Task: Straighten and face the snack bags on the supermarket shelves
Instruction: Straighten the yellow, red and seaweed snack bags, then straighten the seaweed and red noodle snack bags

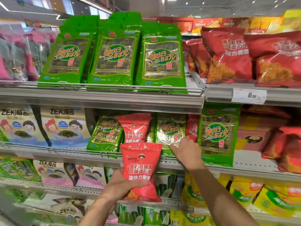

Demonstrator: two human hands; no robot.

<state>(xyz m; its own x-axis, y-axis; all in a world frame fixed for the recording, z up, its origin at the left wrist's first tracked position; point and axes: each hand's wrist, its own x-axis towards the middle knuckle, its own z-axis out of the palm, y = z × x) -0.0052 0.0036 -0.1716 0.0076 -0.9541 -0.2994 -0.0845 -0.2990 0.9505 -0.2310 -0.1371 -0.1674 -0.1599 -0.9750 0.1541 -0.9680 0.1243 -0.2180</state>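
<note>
While my left hand (121, 187) gripped the red snack bag (140, 170) low before the middle shelf (65, 154), puffy, light and crushable, my right hand (187, 151) pinched a green seaweed bag (171, 132) there.

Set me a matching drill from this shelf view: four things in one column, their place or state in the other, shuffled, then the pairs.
Things:
1. left hand
2. right hand
3. price tag
4. ZEK bags

Places or states:
A. on the shelf rail under the big red bags
B. grips a red snack bag
C. left end of the middle shelf
D. touches a green seaweed pack

Pairs: 1-B, 2-D, 3-A, 4-C
</note>
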